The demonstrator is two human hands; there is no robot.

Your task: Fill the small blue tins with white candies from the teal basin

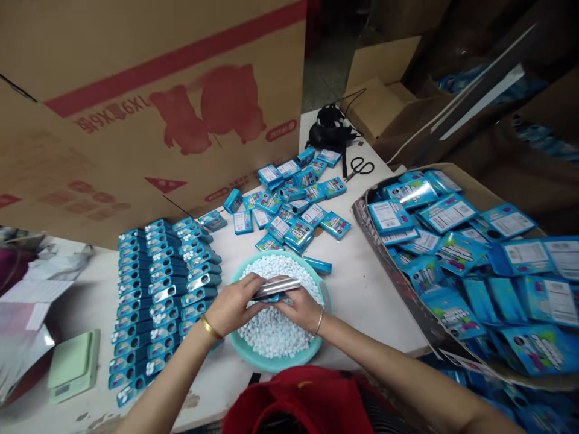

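Far left on the white table (362, 289) sits a pale green scale (72, 364), with loose papers (31, 295) above it. Next come the rows of open blue tins (158, 295), laid side by side in three columns, many with white tablets showing in their windows. Behind them a big cardboard sheet (149, 102) with red printing stands propped up.

In the middle is a teal basin (280, 361) heaped with small white tablets (271, 331). Both hands meet above it. The left hand (233, 304), with a gold bangle at the wrist, curls its fingers round the near end of a silvery tin (275, 288) held lying flat just over the tablets. The right hand (301, 307) (thin bracelet on that wrist) grips the same tin from below and behind, fingers closed under it. Whether the tin holds tablets I cannot tell from here.

Beyond the basin lies a loose scatter of closed blue boxes (294, 202), one more lying just at the basin's far rim. Further back are black scissors (359, 167) and a black bundle with cords (330, 134).

On the right, a cardboard carton (384, 253) is tipped toward the table and crammed with blue printed pouches (474, 259). A red cloth (307, 401) lies at the near edge.
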